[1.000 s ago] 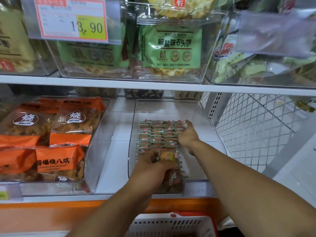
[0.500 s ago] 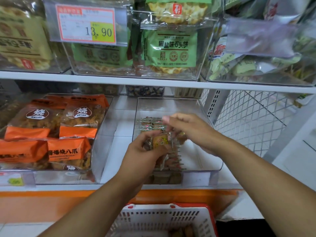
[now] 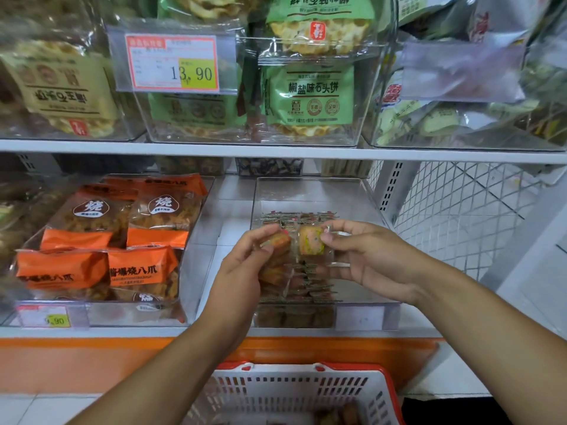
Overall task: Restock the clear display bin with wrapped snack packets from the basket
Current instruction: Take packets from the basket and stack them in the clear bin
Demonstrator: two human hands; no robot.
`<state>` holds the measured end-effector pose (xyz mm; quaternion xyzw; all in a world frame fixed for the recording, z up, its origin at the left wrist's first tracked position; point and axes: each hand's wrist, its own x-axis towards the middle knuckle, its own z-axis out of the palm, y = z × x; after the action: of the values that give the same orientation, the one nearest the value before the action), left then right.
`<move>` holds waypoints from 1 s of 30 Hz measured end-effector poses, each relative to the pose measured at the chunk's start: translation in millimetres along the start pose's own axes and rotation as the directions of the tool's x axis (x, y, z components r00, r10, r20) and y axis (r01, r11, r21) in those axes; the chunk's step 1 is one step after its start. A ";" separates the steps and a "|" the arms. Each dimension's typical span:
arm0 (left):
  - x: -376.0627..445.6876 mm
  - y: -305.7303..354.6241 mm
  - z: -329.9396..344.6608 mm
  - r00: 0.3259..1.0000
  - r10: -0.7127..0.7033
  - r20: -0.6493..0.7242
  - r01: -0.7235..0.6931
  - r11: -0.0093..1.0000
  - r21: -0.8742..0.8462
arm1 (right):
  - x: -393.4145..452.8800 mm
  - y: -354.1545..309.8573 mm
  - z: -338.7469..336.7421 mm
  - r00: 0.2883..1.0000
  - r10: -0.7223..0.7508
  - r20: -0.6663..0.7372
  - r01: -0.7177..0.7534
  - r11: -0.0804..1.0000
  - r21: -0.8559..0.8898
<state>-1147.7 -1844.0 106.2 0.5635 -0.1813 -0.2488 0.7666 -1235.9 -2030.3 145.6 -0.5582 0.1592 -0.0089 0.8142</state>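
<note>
Orange-and-yellow wrapped packet [image 3: 311, 244] is pinched at its right edge in the grip of the right hand [image 3: 365, 259] — held above the clear display bin [image 3: 362, 191]. A stack of packets [image 3: 274, 259] is clasped in the left hand [image 3: 242, 271], just beside it. More packets are laid in rows on the bin floor; the white basket [image 3: 294, 394] is seen below the shelf.

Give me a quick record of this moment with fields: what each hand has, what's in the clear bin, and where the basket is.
left hand: grip on a stack of wrapped snack packets
right hand: pinches a single packet above the bin
clear display bin: on the lower shelf, rows of small packets on its floor, partly filled
basket: white with red rim, below the shelf edge, a few packets visible inside
neighbour: bin of orange snack bags to the left
</note>
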 end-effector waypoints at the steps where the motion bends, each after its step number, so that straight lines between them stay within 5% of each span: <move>1: -0.4 1.3 -0.6 1.000 0.014 0.001 -0.014 1.000 0.005 | 0.9 -1.8 -1.1 1.000 0.002 -0.012 -0.002 0.999 0.042; 14: -5.7 7.0 -5.4 0.957 0.186 0.224 -0.260 0.893 0.367 | -1.5 5.4 -2.6 0.970 0.168 0.175 -0.161 0.985 -0.054; 22: -0.2 5.5 -14.3 0.954 0.187 0.233 -0.262 0.900 0.348 | -1.7 9.5 3.3 0.975 0.207 0.081 -0.212 0.976 0.052; 30: 1.4 -0.5 -15.4 0.920 0.155 0.359 -0.300 0.869 0.393 | -3.1 16.7 10.9 0.960 0.225 0.167 -0.231 0.973 0.017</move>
<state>-1138.0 -1833.0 101.1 0.6492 -0.4190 -0.1949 0.6042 -1238.6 -2013.5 134.7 -0.5202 0.1548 0.1278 0.8301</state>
